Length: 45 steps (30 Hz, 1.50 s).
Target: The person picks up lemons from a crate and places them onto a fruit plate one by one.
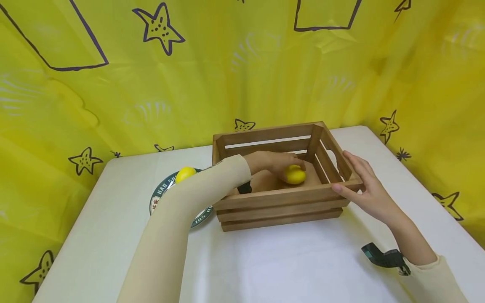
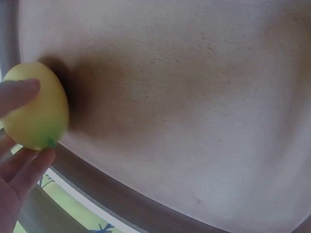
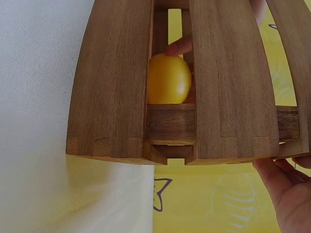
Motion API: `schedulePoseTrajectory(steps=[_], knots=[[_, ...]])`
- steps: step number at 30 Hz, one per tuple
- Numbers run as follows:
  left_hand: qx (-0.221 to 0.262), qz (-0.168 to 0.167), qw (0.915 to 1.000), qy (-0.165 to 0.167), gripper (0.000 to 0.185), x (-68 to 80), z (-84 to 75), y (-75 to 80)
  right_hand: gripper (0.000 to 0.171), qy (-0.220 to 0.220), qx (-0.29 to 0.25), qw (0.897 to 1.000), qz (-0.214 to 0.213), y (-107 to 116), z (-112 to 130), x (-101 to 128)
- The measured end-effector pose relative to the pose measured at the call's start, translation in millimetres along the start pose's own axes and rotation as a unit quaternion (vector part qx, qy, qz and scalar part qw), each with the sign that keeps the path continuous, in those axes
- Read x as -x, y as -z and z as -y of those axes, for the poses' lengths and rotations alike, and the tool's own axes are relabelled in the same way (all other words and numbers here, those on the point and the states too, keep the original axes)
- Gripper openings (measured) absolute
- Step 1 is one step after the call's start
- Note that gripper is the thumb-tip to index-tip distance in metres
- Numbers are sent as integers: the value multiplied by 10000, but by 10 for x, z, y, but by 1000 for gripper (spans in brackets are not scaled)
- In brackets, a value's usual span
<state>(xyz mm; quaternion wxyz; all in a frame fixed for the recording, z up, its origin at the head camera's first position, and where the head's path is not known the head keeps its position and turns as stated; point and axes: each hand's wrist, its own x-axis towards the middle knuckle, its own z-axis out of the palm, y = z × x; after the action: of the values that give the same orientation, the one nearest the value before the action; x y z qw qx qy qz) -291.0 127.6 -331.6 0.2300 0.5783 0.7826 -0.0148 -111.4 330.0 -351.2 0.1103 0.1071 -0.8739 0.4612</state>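
A slatted wooden crate stands on the white table. Inside it, my left hand holds a yellow lemon low over the crate's floor. The left wrist view shows the thumb on one side of the lemon and fingertips at its green-tinged end. Through the slats in the right wrist view, the same lemon shows with a fingertip on it. My right hand grips the crate's near right corner, thumb on the front rail and fingers at the end rail.
Left of the crate lies a round plate with a dark green lettered rim, partly hidden by my left sleeve. Another yellow lemon rests on it. A yellow patterned curtain hangs behind and beside the table.
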Motion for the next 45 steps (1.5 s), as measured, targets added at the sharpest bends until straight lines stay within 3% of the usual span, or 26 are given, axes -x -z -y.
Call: schedulePoseTrajectory(steps=[7, 14, 23, 31, 38, 45], knots=[[-182, 82, 9998, 14, 61, -18, 11, -4, 85, 37, 72, 10000, -50, -6, -15, 8], [28, 190, 9997, 116, 60, -20, 16, -21, 85, 33, 67, 10000, -47, -9, -15, 11], [-274, 209, 9993, 114, 58, -10, -19, 16, 85, 57, 131, 9999, -79, 0, -19, 15], [166, -148, 9997, 52, 61, 57, -29, 72, 85, 36, 142, 9999, -68, -21, -20, 20], [569, -478, 9969, -275, 61, 75, 5, 128, 85, 54, 120, 9999, -77, -8, -22, 30], [822, -880, 9926, -145, 60, 193, 23, 285, 85, 65, 109, 9999, -45, 1, -3, 16]])
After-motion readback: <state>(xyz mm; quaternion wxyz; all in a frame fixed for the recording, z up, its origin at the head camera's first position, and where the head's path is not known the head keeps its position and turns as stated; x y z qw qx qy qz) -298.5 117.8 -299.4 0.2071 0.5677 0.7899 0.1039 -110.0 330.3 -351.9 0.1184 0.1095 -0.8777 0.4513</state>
